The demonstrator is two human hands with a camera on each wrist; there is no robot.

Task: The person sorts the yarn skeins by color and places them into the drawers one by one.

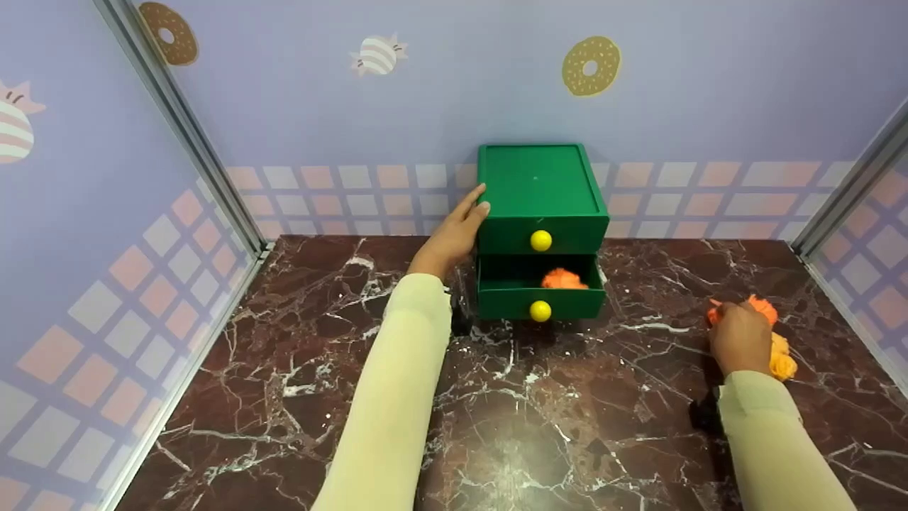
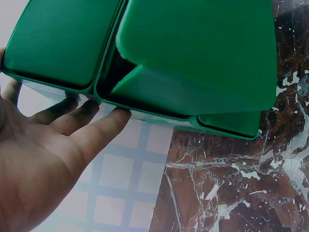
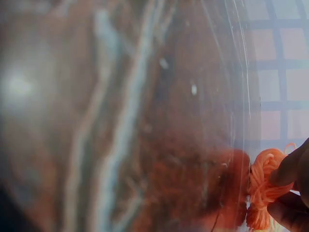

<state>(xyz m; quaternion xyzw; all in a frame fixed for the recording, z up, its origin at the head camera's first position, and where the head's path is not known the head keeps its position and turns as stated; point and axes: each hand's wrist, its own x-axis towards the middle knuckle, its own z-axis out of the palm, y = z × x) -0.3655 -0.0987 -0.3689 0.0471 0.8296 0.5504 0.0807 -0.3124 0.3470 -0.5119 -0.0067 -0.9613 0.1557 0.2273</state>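
My left hand (image 1: 454, 238) rests against the left side of a small green drawer cabinet (image 1: 539, 181), fingers extended along its wall in the left wrist view. The top drawer is closed; the drawer under it (image 1: 500, 305) is pulled out, with an orange yarn bundle (image 1: 562, 279) inside. Far to the right, my right hand (image 1: 741, 341) pinches another orange yarn bundle (image 3: 263, 181) between thumb and finger, low over the tabletop. Yellow yarn (image 1: 782, 363) lies just beside that hand, partly hidden by it.
The cabinet stands on a dark red marbled table (image 1: 340, 411), close to the patterned back wall (image 1: 397, 106). Side panels with metal corner posts (image 1: 195, 135) bound the table left and right. Round yellow knobs (image 1: 540, 311) stick out from the drawer fronts.
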